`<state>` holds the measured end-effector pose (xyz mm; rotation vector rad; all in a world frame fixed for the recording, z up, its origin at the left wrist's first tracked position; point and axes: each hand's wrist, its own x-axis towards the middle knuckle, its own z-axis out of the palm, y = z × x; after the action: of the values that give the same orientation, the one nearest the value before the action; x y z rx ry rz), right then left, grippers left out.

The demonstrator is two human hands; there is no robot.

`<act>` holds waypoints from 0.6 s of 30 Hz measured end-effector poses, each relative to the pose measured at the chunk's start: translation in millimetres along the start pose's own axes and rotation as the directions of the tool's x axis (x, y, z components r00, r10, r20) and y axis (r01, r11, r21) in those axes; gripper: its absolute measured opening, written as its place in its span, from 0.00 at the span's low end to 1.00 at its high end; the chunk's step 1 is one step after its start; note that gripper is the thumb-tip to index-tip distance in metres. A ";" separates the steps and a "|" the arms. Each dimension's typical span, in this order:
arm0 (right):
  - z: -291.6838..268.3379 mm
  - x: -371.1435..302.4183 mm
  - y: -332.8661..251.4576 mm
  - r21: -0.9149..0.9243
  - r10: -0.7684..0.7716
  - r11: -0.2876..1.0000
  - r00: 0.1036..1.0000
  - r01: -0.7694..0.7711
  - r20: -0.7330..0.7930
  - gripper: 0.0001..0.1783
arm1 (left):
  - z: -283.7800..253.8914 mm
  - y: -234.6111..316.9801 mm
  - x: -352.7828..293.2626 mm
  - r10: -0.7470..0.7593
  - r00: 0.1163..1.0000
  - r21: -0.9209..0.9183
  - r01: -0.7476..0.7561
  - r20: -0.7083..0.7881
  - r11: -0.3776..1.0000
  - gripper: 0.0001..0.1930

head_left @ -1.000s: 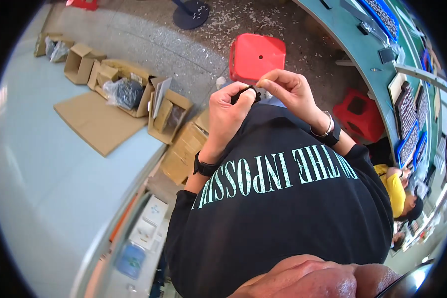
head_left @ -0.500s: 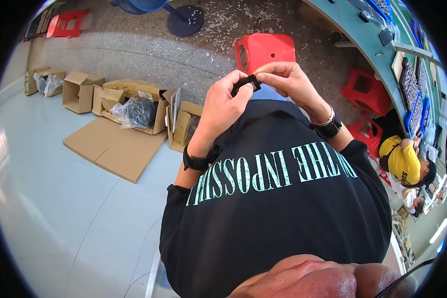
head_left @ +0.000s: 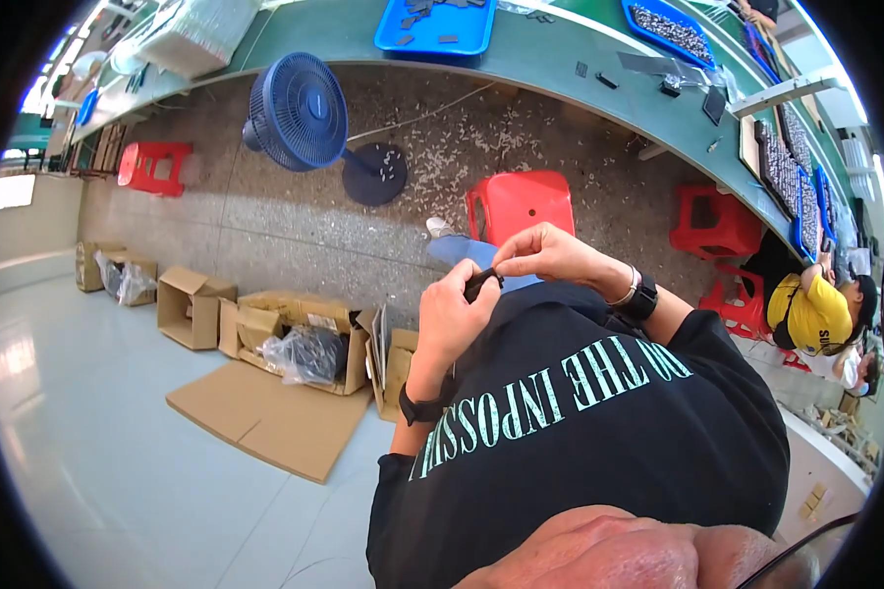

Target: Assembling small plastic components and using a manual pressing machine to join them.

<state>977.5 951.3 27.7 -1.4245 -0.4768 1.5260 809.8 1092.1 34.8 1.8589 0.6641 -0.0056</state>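
Observation:
My left hand [head_left: 449, 316] is closed around a small black plastic part [head_left: 477, 286], held out in front of my body. Most of the part is hidden by the fingers and thumb. At the part's right end my right hand [head_left: 563, 263] is closed in a pinch, thumb and index finger together against it. Whether a second small piece sits between those right fingertips is too small to tell. Just beyond the hands stands a red plastic stool [head_left: 528, 204].
A green workbench [head_left: 560, 83] curves along the far side, bearing a blue tray [head_left: 391, 41] of black parts. A blue fan [head_left: 303, 110] stands before it. Cardboard boxes [head_left: 194, 306] and a flat cardboard sheet [head_left: 265, 422] lie left. A co-worker in yellow [head_left: 811, 308] sits far right.
The view has tilted up, bringing more of the workbench, its blue trays and the whole fan into sight. Both hands remain together at the black part, which has turned slightly.

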 end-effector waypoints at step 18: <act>-158.8 56.0 -20.7 0.232 -0.210 0.921 0.901 0.313 -0.379 0.06 | -32.9 17.3 369.2 0.510 0.852 0.453 -0.412 -0.115 0.791 0.10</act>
<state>1138.8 957.2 -24.4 -1.3017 -0.2081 1.0458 1118.4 1278.5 -53.0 2.4264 0.3531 0.4345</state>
